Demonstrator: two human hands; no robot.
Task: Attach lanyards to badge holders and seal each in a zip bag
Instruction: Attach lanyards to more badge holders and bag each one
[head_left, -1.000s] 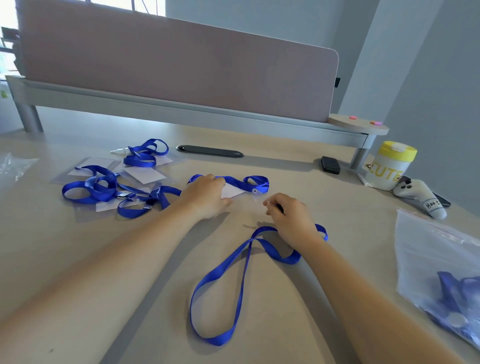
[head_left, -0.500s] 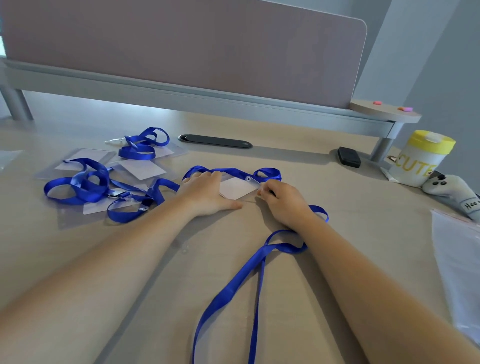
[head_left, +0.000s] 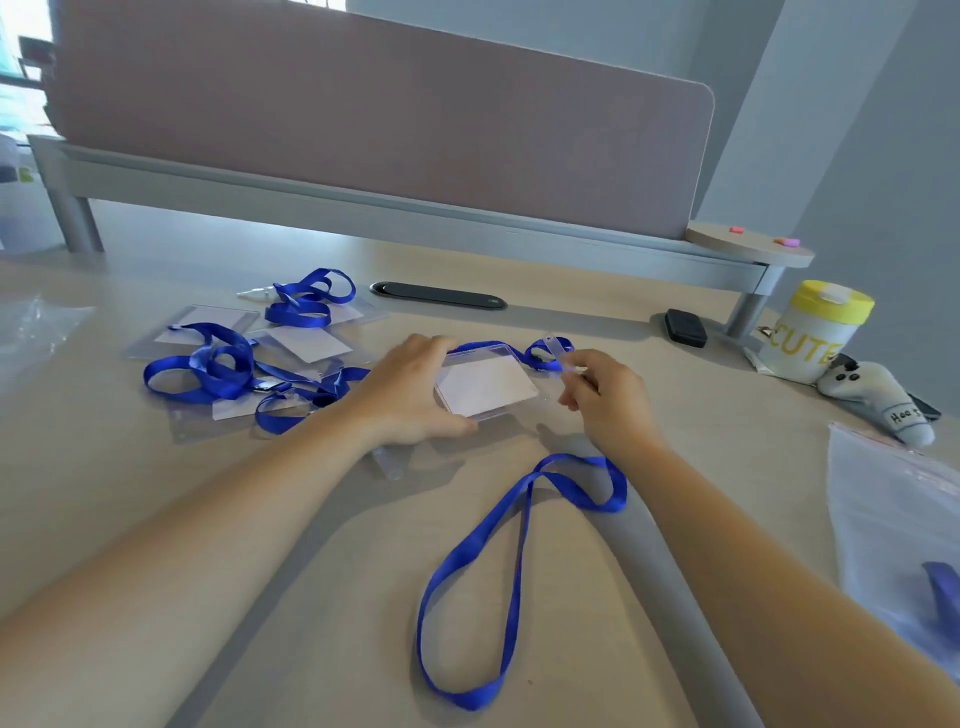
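The left hand (head_left: 410, 387) grips the clear badge holder (head_left: 485, 385) by its left edge, thumb under, fingers curled over the top. Just right of it, the right hand (head_left: 605, 397) pinches the lanyard (head_left: 511, 545) clip strap (head_left: 558, 351) between fingertips. The lanyard's loop trails on the worktop (head_left: 260, 597) below both hands.
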